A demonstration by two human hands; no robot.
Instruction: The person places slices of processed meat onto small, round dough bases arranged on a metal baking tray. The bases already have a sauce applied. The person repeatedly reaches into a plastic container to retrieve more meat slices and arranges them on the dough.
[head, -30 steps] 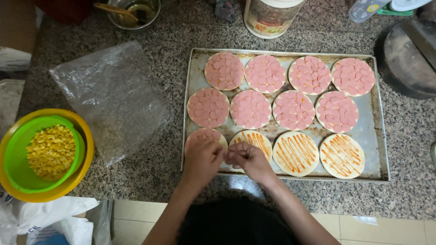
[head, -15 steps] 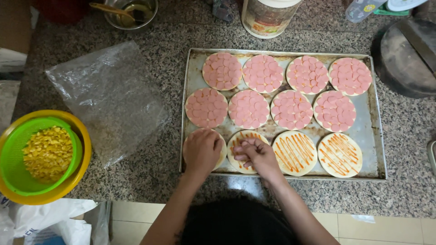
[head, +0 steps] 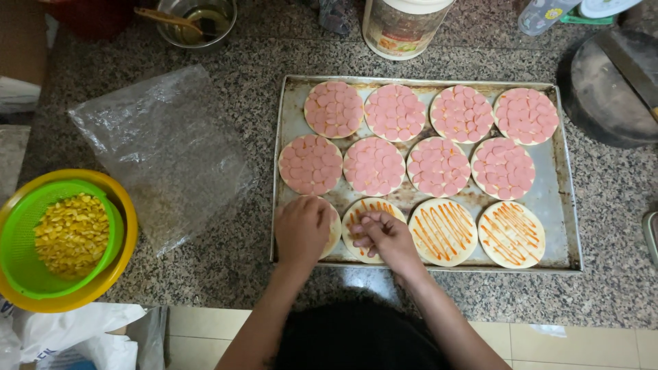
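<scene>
while the left hand (head: 301, 229) lies flat, grip released, on a round base (head: 334, 229), the right hand (head: 384, 236) pinches closed over the sauced base (head: 360, 216) in the tray (head: 562, 205).

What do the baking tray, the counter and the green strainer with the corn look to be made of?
Baking tray: seemingly bare metal, dull grey and stained, with a raised rim. Counter: speckled grey stone, likely granite, polished. Green strainer: probably plastic, bright, glossy and perforated, sitting inside a yellow bowl that also looks plastic.

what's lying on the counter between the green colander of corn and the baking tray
In the head view, a crumpled clear plastic bag lies on the granite between the green colander and the baking tray.
</scene>
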